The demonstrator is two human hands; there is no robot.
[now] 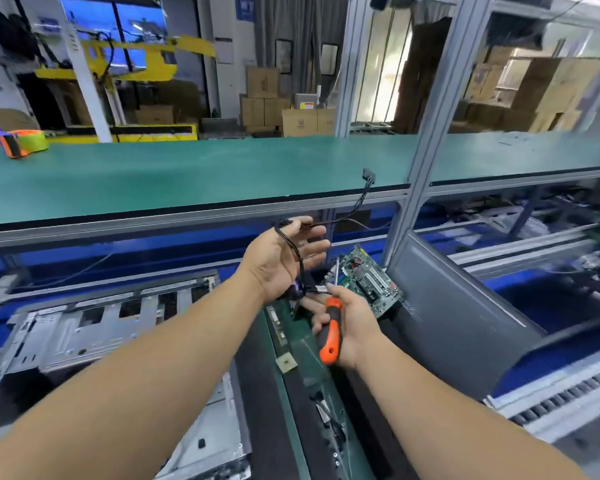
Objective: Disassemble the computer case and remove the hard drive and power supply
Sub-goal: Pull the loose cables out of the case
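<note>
Black cable (293, 247) – draped across spread left grip (284, 261) | right grip (347, 327) clenches screwdriver (329, 336)

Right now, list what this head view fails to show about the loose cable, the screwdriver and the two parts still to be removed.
- Thin black cable: its lower end disappears behind the left hand.
- Orange-and-black-handled screwdriver: tip hidden before the green circuit board, grip partly covered by the right hand.
- Hard drive, power supply: neither identifiable; grey metal chassis blurred and cut by the arm.
</note>
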